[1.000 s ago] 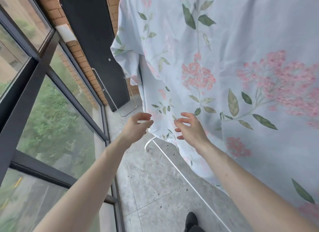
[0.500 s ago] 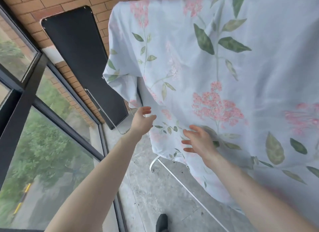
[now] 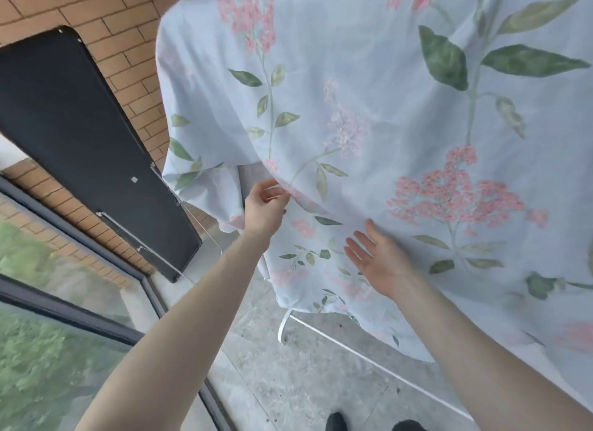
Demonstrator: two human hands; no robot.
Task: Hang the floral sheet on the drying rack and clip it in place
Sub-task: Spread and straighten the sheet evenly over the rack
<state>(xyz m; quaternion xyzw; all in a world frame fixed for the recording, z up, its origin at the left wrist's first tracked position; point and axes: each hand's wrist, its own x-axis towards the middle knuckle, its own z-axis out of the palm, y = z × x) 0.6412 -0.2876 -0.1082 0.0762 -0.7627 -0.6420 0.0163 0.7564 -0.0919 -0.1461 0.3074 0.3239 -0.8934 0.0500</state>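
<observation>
Nearest, at the bottom edge: two dark shoe tips (image 3: 335, 421) on the grey tiled floor (image 3: 305, 382). Just above, two bare forearms reaching up and forward. From under the cloth, a white tube of the drying rack (image 3: 284, 326), curved at its end, running along the floor towards the lower right.

Then the hands. Right hand (image 3: 382, 260): fingers straight and spread, palm turned up, laid against the hanging front of the floral sheet (image 3: 369, 87), holding nothing. Left hand (image 3: 264, 206): higher and further left, fingers curled, apparently pinching a side edge of the sheet between thumb and fingertips, though blurred there and hard to tell for sure.

Floral sheet itself: pale blue with pink blossom clusters and green leaves, draped from the top of the frame over the rack and hanging down almost to the floor, its left corner bunched and folded just left of the left hand.

Beyond, on the left: a black padded panel (image 3: 80, 148) with a thin metal frame, leaning tilted against the brick wall (image 3: 106, 13). Below it, dark-framed windows (image 3: 48, 302) with green foliage outside.
</observation>
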